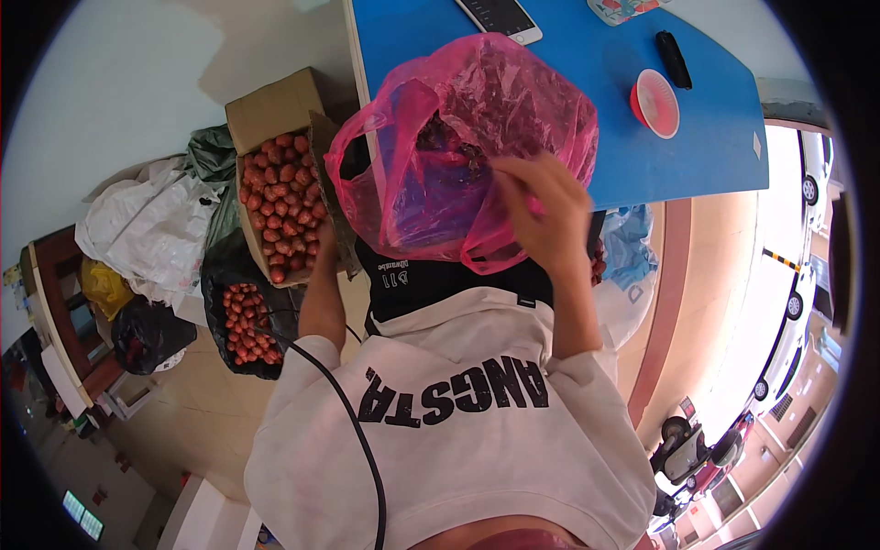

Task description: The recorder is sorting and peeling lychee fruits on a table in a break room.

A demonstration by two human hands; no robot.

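Note:
My right hand [553, 200] is over the right side of a thin pink plastic bag [536, 92]. Its fingers look slightly blurred and apart, with nothing visible between them. The bag stands on the near edge of a blue table, its mouth toward me. Small dark pieces [449, 142] show inside it, too unclear to name. My left hand [327, 240] is low at the right side of a cardboard box [268, 115] packed with round reddish-brown fruits [282, 197]. The box's flap and shadow hide most of its fingers, so its grip is not visible.
On the blue table [706, 160] are a phone [506, 16], a red-and-white bowl [655, 104] and a black case [673, 60]. A black bag [240, 275] of similar fruits lies below the box. White plastic sacks [137, 220] are at left. A black cable [353, 412] crosses my shirt.

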